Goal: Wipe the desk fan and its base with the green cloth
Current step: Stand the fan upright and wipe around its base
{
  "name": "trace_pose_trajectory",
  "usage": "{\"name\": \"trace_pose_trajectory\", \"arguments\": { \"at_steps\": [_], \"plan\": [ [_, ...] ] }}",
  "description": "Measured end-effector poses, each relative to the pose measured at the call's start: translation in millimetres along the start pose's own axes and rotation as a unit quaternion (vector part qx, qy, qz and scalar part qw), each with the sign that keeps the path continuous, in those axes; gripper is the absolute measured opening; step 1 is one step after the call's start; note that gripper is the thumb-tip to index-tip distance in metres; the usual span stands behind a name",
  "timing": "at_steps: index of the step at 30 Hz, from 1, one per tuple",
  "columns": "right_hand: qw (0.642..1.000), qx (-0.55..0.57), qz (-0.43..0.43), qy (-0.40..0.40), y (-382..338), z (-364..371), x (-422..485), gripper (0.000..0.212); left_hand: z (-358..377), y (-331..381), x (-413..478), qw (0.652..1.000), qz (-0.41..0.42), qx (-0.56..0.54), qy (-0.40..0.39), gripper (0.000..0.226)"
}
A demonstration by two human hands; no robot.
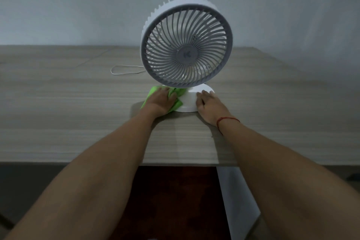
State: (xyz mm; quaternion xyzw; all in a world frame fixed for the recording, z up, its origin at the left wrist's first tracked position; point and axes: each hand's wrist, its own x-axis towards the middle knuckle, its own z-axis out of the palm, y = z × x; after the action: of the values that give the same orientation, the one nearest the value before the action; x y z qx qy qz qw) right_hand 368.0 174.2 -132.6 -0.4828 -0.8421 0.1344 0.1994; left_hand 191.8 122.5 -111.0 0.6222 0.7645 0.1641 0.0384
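A white desk fan [186, 45] with a round grey grille stands upright on a wooden desk [78, 113], its head turned toward me. Below the head sits its round white base [190, 101]. My left hand [160, 101] lies flat on the green cloth [178, 101] and presses it against the left side of the base. The cloth sticks out around my fingers, partly hidden under the palm. My right hand [209, 106] rests on the right side of the base, fingers spread over its edge. A red string circles that wrist.
A thin white cable [124, 70] loops on the desk behind and left of the fan. A pale wall rises right behind the desk. The desk's front edge [175, 162] runs under my forearms, with dark floor below.
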Motion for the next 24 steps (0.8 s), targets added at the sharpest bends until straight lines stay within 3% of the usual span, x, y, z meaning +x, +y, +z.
{"name": "trace_pose_trajectory", "arguments": {
  "at_steps": [6, 10, 16, 19, 24],
  "plan": [
    [1.000, -0.012, 0.004, -0.002, -1, -3, -2, 0.047, 1, -16, -5, 0.994, -0.108, -0.016, 0.024, 0.053],
    [1.000, -0.014, 0.014, -0.017, -3, -3, -3, 0.049, 4, -7, -44, 0.998, -0.034, 0.024, 0.039, 0.052],
    [1.000, -0.021, -0.006, 0.000, -6, -6, -8, 0.046, 9, 13, -51, 0.996, 0.083, -0.009, -0.006, 0.051],
    [1.000, -0.023, -0.006, -0.016, -5, -7, -7, 0.048, 8, 16, -38, 0.997, 0.075, 0.002, -0.015, 0.052],
    [1.000, -0.006, -0.012, -0.004, -2, -3, -3, 0.041, 1, 18, 1, 0.999, -0.017, 0.007, -0.035, 0.051]
  ]
}}
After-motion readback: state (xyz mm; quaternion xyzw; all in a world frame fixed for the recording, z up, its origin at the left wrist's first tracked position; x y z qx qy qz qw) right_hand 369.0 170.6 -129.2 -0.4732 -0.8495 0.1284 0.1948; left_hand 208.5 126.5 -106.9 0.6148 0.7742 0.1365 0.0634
